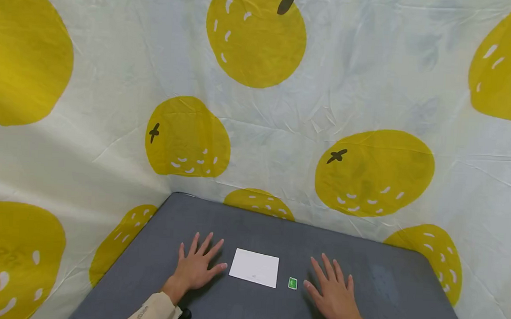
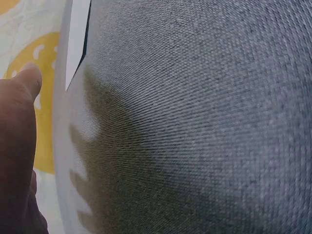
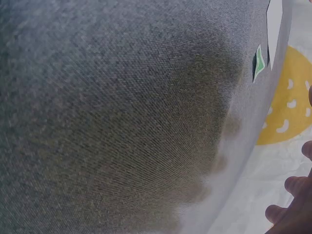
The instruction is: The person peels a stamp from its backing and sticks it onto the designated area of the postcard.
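Note:
A white rectangular card or envelope [image 1: 254, 267] lies flat on the dark grey table, with tiny print near its front edge. Just right of it is a small green stamp-like piece with a white border [image 1: 293, 283]. My left hand [image 1: 196, 269] is spread over the table left of the white card, its thumb close to the card's edge. To the right of the green piece, my right hand [image 1: 334, 295] is spread with straight fingers and holds nothing. Both wrist views show the hands' shadows on the table, the green piece [image 3: 260, 63] appearing in the right one.
The grey table [image 1: 237, 309] has a cloth-like woven surface. Behind it and at its sides hangs a pale curtain [image 1: 275, 117] printed with large yellow fruit. A cream sleeve [image 1: 154, 313] covers the left forearm, with a black device [image 1: 181, 318] at that wrist.

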Tool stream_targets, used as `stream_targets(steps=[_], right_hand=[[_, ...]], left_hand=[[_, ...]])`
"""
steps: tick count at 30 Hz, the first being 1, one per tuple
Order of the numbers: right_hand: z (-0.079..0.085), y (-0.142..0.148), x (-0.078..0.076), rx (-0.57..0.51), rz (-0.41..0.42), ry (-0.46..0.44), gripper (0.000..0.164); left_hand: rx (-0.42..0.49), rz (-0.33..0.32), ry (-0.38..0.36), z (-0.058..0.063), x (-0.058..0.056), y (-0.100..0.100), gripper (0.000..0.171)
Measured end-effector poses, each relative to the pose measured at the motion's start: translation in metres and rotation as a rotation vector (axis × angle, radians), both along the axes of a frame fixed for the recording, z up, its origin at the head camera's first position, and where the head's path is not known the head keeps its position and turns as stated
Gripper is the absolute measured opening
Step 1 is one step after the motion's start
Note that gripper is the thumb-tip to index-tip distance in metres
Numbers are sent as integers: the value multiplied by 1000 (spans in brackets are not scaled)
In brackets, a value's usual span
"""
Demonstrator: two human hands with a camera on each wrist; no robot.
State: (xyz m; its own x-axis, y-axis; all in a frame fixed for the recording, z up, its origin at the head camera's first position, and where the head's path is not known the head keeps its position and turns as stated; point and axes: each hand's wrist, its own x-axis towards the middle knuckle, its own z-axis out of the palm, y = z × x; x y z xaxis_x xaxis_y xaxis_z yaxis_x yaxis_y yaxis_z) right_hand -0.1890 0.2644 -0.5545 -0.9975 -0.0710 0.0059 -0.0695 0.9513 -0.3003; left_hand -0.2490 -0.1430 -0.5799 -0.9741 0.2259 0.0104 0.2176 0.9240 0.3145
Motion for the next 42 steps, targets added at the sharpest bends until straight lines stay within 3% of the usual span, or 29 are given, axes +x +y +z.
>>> stream_targets(steps=[31, 42], right_hand=[[-11, -6, -3, -21, 32, -38, 71], [-15, -5, -7, -51, 52, -46, 72]], left_hand=[[-1, -21, -87, -20, -7, 8, 77], [8, -33, -103, -18, -9, 12, 76]])
